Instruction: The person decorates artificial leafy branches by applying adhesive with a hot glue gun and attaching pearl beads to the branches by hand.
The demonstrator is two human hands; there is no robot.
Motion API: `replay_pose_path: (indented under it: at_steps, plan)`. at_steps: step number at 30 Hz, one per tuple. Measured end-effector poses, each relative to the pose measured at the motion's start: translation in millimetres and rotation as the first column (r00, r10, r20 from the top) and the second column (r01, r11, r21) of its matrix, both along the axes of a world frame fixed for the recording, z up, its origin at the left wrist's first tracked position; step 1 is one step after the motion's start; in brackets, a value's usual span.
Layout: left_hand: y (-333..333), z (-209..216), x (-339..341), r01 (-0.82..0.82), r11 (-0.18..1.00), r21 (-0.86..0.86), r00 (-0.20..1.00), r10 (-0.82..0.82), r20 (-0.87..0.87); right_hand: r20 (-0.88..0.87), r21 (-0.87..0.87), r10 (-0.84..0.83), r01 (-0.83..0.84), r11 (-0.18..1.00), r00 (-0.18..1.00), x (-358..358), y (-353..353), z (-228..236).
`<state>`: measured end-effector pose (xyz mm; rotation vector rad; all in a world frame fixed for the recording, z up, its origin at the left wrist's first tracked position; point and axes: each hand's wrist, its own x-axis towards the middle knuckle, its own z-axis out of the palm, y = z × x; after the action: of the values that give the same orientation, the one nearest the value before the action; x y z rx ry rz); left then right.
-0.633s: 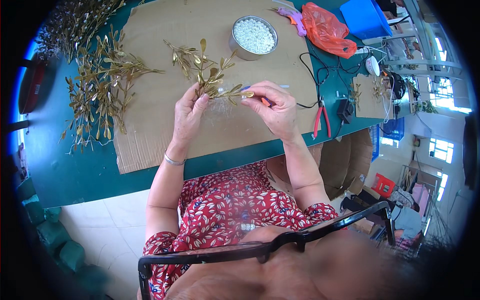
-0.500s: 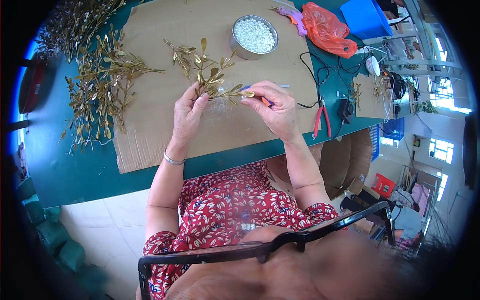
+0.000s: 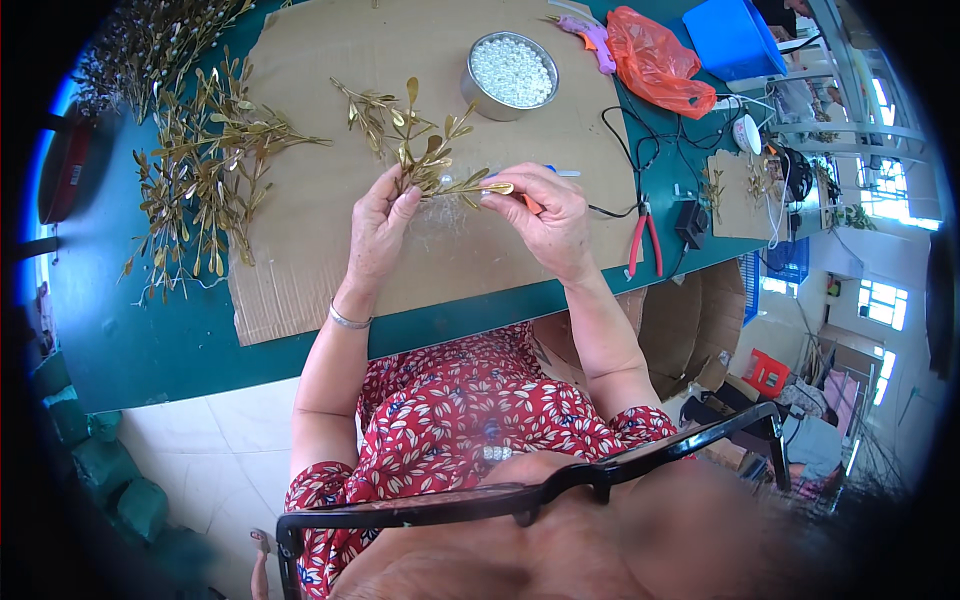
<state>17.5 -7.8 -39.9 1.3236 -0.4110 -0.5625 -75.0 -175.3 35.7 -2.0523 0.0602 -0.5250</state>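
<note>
Sprig | gripped by left hand | leaf tip at closed right hand

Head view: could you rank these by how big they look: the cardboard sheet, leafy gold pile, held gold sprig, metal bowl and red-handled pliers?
Largest to smallest:
1. Cardboard sheet
2. Leafy gold pile
3. Held gold sprig and metal bowl: unsure; similar spread, very different outlines
4. Red-handled pliers
</note>
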Motion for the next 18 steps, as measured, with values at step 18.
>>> replay_pose_path:
  at_steps: [18]
  plan:
    - [1,-19,4,0.009,0.960,-0.280,0.963,-0.084,-0.257,-0.367,-0.242,-0.466,0.400,0.884,0.805,-66,-45,-53]
